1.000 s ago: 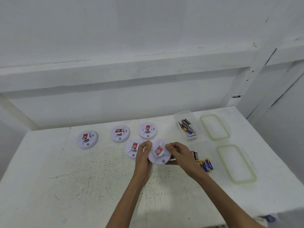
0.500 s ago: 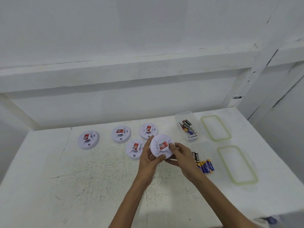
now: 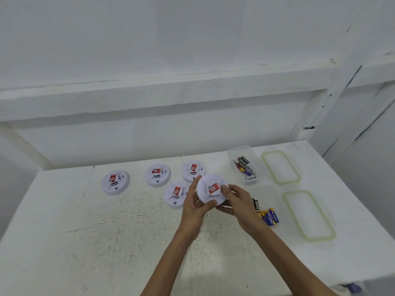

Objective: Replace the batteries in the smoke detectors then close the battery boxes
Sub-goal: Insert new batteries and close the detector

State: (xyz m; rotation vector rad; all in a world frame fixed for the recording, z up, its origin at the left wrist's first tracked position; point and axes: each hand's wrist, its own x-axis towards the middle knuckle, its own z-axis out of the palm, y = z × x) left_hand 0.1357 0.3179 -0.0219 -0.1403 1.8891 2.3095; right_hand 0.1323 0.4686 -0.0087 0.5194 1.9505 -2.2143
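Pick-up step: a smoke detector (image 3: 211,188) is clasped, label up, by the left grip (image 3: 195,207) and right grip (image 3: 239,202). Inversion is probably required next to expose the battery box.

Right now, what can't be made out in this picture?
- Head view: held smoke detector, its back faces away; left hand and right hand cover its rim.
- Right hand hides part of the near batteries.
- Far batteries: labels too small.
- Dark object, bottom right: cut off by frame edge.
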